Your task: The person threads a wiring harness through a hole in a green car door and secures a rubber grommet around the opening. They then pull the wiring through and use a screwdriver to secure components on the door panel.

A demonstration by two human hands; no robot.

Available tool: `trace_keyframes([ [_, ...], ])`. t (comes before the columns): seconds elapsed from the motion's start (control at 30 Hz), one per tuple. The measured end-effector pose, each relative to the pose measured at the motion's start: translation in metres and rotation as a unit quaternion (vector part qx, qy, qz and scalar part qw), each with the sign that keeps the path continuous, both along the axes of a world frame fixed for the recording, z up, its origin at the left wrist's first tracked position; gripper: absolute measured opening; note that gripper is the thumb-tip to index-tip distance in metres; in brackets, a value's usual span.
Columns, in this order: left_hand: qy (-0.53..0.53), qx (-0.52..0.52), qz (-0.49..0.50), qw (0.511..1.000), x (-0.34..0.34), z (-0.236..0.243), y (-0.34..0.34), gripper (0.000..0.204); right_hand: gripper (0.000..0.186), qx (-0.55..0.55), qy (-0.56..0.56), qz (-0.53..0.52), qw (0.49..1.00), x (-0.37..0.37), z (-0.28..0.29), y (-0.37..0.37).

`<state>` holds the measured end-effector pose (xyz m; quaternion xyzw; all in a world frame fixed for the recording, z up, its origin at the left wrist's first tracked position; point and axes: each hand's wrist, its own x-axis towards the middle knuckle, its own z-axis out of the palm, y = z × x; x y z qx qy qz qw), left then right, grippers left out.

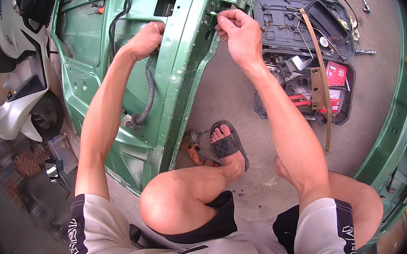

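Note:
A green car door (175, 88), stripped to its bare metal, stands in front of me on the left. My left hand (147, 39) is curled at an opening in its inner panel, with the fingertips hidden. A dark cable in a grey corrugated sleeve (150, 88) hangs just below that hand. On the door's edge, my right hand (240, 35) pinches thumb and fingers together beside a small metal piece (211, 13) that sticks out. What lies between those fingers is too small to make out.
An opened dark toolbox (261, 106) lies on the floor to the right, a curved brown strip (321, 65) across it. An orange power tool (193, 152) rests by my sandalled foot (227, 142). Another green panel (389, 123) stands far right, a white scooter (19, 111) at left.

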<state>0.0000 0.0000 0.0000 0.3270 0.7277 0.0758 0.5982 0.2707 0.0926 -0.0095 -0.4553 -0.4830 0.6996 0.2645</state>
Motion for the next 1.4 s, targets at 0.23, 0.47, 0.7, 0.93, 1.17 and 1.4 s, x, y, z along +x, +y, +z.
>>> trace_keyframes([
  [0.23,-0.302,0.123,0.157,0.932,-0.012,0.004,-0.005,0.045,0.017,0.035,0.127,-0.118,0.984,0.000,-0.045,-0.034],
  [0.47,-0.432,0.118,0.223,0.866,-0.010,0.014,-0.019,0.053,0.020,0.132,0.027,0.022,0.991,0.031,-0.019,-0.059],
  [0.7,-0.274,0.171,0.087,0.943,-0.002,0.031,-0.034,0.064,0.022,0.133,0.022,0.017,0.991,0.054,-0.035,-0.056],
  [0.93,-0.292,0.089,0.146,0.941,0.007,0.052,-0.039,0.095,0.023,0.112,0.075,0.001,0.991,0.048,-0.041,-0.069],
  [1.17,-0.246,0.073,0.090,0.962,-0.010,0.055,-0.036,0.088,0.024,0.081,0.090,0.004,0.993,0.050,-0.039,-0.071],
  [1.4,0.008,0.104,-0.023,0.994,-0.004,0.061,-0.016,0.056,0.023,0.068,0.087,-0.008,0.994,0.059,-0.056,-0.063],
])
